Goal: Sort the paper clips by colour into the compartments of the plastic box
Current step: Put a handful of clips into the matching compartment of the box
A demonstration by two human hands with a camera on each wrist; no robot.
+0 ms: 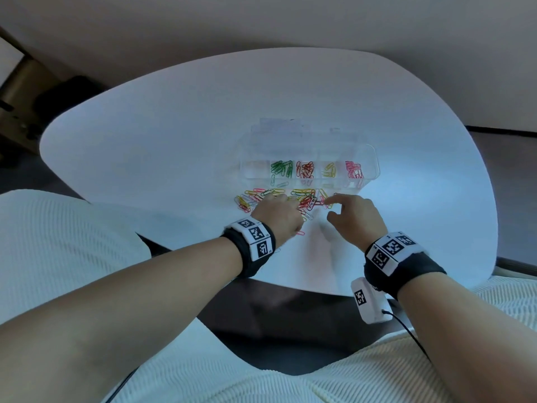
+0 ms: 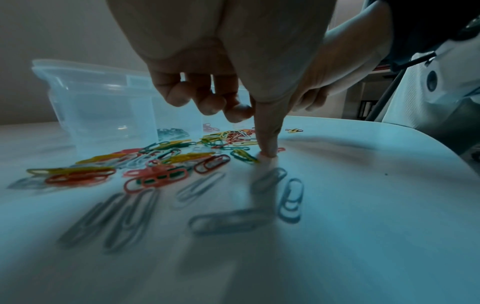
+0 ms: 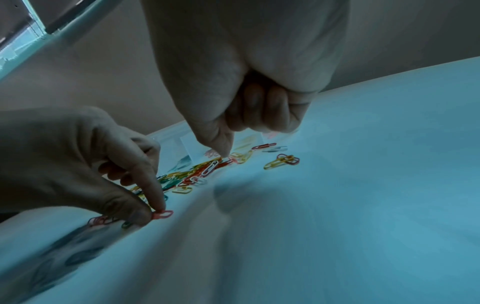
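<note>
The clear plastic box lies across the white table. Separate compartments hold green clips, red-orange clips, yellow clips and pink clips. A mixed pile of loose clips lies in front of the box. My left hand pinches a pink clip between thumb and forefinger at the table surface, near the pile's front edge. My right hand points one straight finger down onto a clip at the pile's right end. Its other fingers are curled and hold nothing.
Several white clips lie on the table nearer to me than the pile. A yellow and red cluster sits apart to the right. The box's leftmost compartment looks bare. White cushions flank the table.
</note>
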